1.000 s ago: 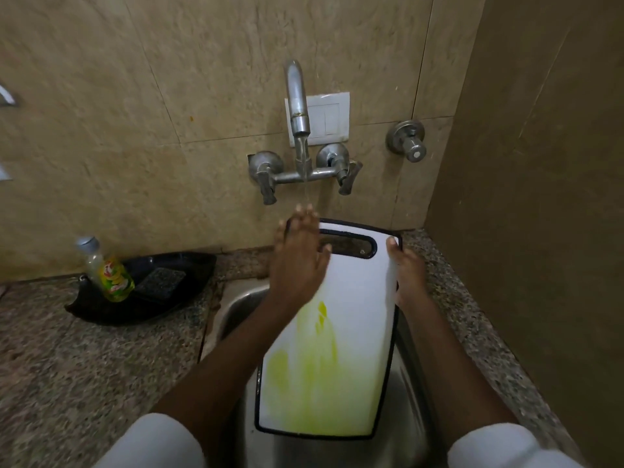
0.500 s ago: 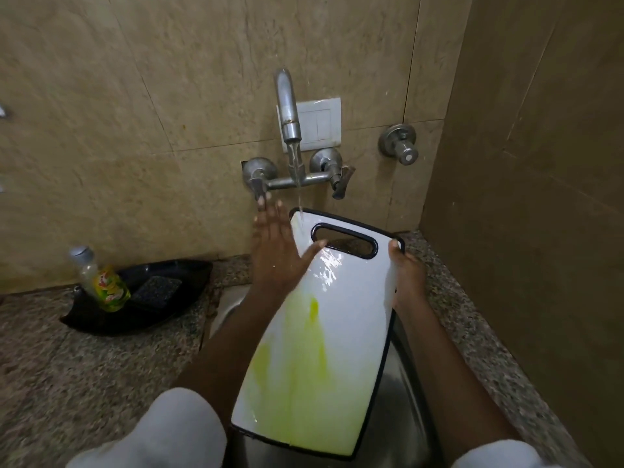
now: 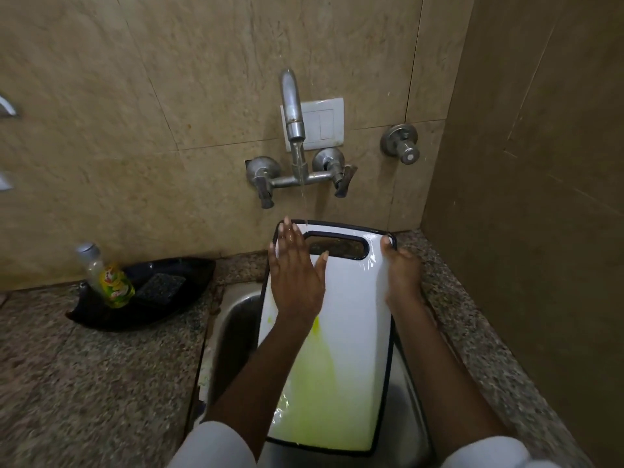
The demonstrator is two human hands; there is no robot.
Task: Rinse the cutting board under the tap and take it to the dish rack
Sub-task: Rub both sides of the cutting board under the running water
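Observation:
A white cutting board (image 3: 351, 315) with a black rim and a handle slot stands tilted over the steel sink (image 3: 236, 319). Yellow-green stain runs down its lower half. Water falls from the wall tap (image 3: 293, 109) onto the board's top edge. My left hand (image 3: 297, 275) lies flat, fingers spread, on the board's upper left face beside the slot. My right hand (image 3: 400, 275) grips the board's right edge near the top. No dish rack is in view.
A black tray (image 3: 189, 275) on the granite counter (image 3: 84, 383) left of the sink holds a dish-soap bottle (image 3: 108, 278) and a dark scrub pad (image 3: 162, 288). A tiled wall stands behind; a brown side wall (image 3: 540, 231) closes the right.
The board's lower end has swung back to the right, so it hangs straighter over the sink. My left hand slid from the left edge onto the board's face. The stain looks paler.

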